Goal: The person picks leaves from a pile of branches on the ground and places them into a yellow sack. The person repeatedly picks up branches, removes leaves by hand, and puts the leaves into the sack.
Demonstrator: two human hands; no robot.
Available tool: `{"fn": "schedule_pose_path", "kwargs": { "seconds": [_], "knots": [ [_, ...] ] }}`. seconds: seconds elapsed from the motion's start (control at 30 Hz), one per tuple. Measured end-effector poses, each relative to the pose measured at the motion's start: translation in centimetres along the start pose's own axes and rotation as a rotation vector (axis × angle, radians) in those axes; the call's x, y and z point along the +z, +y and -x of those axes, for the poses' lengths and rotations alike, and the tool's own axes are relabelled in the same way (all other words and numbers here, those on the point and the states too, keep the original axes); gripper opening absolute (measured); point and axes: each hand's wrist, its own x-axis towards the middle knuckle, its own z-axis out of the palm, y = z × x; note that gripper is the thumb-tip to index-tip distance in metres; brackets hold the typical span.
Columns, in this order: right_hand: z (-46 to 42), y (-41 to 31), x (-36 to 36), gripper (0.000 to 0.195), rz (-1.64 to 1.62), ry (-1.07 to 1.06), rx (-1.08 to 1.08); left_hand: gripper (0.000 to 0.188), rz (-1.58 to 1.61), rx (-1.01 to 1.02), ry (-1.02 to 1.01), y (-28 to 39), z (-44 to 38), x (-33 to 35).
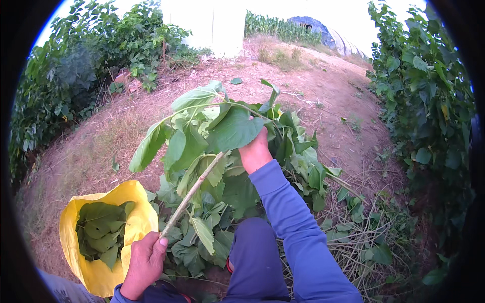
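Note:
My left hand [146, 261] grips the bare, pale lower end of a leafy branch [193, 185], close beside the sack. The stem slants up and away, with broad, heart-shaped green leaves [238, 128] along its far part. Among those leaves is my right hand [257, 149]; a large leaf covers most of its fingers, so its grip is hidden. A yellow woven sack [140, 212] stands at the lower left with its mouth wide, and picked leaves [100, 231] lie inside it. Under the branch, more leafy cuttings [189, 250] are heaped in front of my knee [255, 257].
Thin stripped stems [379, 242] lie piled at the lower right. Tall leafy plants flank the dirt path [337, 98] at left [91, 64] and right [424, 94]. Beyond are a white wall [204, 28], corn plants [276, 28] and a covered tunnel shelter [314, 26].

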Motion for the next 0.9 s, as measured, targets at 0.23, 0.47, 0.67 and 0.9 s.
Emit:
{"fn": "schedule_pose_path", "kwargs": {
  "seconds": [0.23, 0.47, 0.67, 0.9],
  "knots": [
    [-2.5, -2.0, 7.6, 0.021, 0.193, 0.148, -0.064, 0.034, 0.115, 0.048, 0.103, 0.8, 0.8, 0.8],
    [3.2, 11.1, -7.1, 0.020, 0.241, 0.622, 0.073, 0.028, -0.215, -0.125, -0.066, -4.0, 3.5, 0.1],
    [6.1, 13.3, -8.5, 0.020, 0.214, 0.475, 0.204, 0.028, -0.308, -0.114, -0.049, -3.8, 4.3, -0.5],
    [8.4, 9.1, -11.7, 0.020, 0.380, 0.275, 0.306, 0.025, -0.191, -0.238, -0.027, -6.5, 4.4, -0.6]
  ]
}}
